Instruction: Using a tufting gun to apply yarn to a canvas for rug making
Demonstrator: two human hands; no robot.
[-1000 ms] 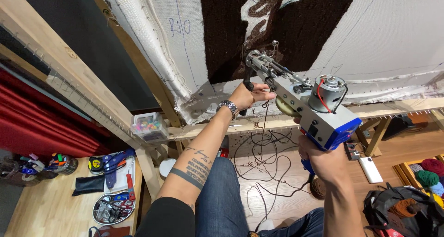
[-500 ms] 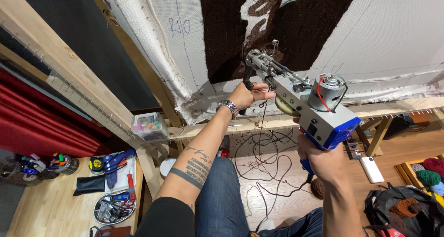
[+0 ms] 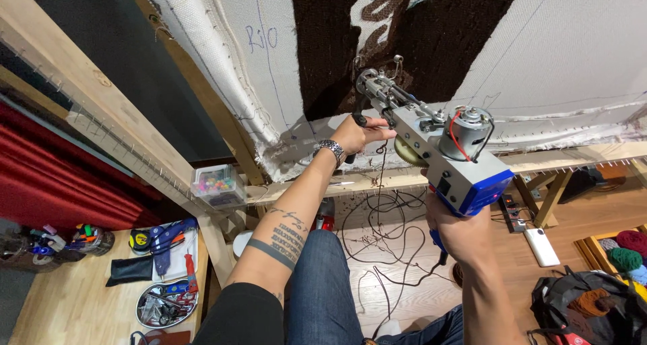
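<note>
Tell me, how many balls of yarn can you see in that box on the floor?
3 show: a dark red ball, a green ball below it, and a grey ball to their left. The frame edge may hide more.

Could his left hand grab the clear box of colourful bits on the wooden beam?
Probably yes. The left hand is on the tufting gun, but the box sits just below the forearm with nothing between them.

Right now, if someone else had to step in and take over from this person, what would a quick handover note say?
Left hand: grips the front handle of the tufting gun.
Right hand: closed on the gun's blue rear grip, below the motor.
Gun's needle end sits against the stretched white cloth on the wooden frame, at the lower edge of the dark brown tufted area.
Done: a brown patch with a pale pattern.
Left: most of the cloth is bare.
</note>
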